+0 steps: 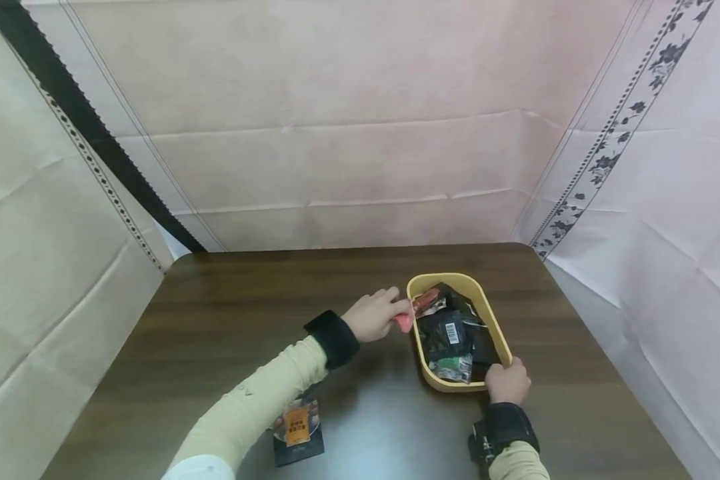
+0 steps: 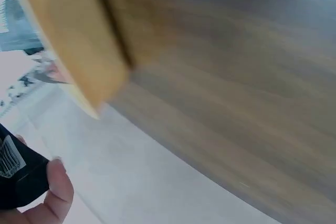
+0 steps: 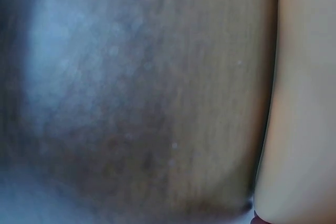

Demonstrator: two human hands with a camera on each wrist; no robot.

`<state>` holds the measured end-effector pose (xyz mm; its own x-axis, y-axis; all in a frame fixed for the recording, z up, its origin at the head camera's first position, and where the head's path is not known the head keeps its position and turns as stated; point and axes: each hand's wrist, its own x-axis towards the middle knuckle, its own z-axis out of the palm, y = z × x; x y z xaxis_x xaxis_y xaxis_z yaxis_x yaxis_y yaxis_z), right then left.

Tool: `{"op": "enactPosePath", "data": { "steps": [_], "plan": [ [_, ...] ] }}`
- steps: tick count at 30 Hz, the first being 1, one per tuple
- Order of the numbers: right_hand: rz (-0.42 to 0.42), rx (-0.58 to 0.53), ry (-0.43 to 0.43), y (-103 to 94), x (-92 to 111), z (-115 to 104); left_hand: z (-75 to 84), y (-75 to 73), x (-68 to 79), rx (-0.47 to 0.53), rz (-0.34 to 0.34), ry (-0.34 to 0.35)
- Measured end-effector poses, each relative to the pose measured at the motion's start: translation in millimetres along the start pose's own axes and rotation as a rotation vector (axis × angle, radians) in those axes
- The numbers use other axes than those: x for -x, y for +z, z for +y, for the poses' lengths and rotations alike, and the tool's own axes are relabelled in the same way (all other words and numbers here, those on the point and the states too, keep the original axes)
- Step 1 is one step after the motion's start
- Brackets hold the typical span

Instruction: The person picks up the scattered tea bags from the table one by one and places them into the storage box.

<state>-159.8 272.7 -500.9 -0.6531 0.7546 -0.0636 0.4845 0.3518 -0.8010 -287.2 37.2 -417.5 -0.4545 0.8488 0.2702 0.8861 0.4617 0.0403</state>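
My left hand (image 1: 377, 315) pinches a small packet (image 1: 403, 321) just outside the left rim of a yellow basket (image 1: 497, 325). The packet shows pinkish red from above. In the left wrist view, the packet (image 2: 23, 174) has a black side with a white barcode label, and the thumb (image 2: 59, 187) lies along its edge. Over at the basket's near right corner, my right hand (image 1: 509, 381) grips the rim. Inside the basket lie several mostly black packets (image 1: 447, 333), one of them partly green. The right wrist view shows the basket's outer wall (image 3: 302, 103) close up, without the hand.
Another dark packet with an orange label (image 1: 297, 427) lies on the brown table (image 1: 246, 300), partly under the left forearm. White cloth (image 1: 348, 167) hangs behind the table and along both sides. A black strap with a small device (image 1: 483, 443) is on the right wrist.
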Motion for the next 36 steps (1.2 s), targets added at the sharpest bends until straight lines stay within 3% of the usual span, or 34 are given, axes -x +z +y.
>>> {"op": "enactPosePath", "data": {
  "steps": [6,12,20,23,28,36],
  "plan": [
    [0.028,-0.02,-0.025,-2.6,1.5,0.6,19.8,1.5,-57.2,0.079,-0.053,-0.099],
    [0.028,-0.019,-0.02,2.4,6.4,-0.9,25.7,11.1,-78.2,0.147,-0.076,-0.167],
    [0.038,-0.026,0.002,-0.1,1.1,-1.2,28.4,21.3,-91.9,0.194,-0.127,-0.135],
    [0.041,-0.028,-0.002,-0.8,1.5,-1.5,20.2,21.6,-81.8,0.234,-0.135,-0.127],
    [0.036,-0.037,-0.005,-2.5,2.1,-2.4,2.8,14.6,-52.2,0.269,-0.134,-0.155],
    [0.019,-0.034,-0.008,-3.0,-0.3,-1.9,-23.7,2.3,19.2,0.233,-0.07,-0.157]
  ]
}}
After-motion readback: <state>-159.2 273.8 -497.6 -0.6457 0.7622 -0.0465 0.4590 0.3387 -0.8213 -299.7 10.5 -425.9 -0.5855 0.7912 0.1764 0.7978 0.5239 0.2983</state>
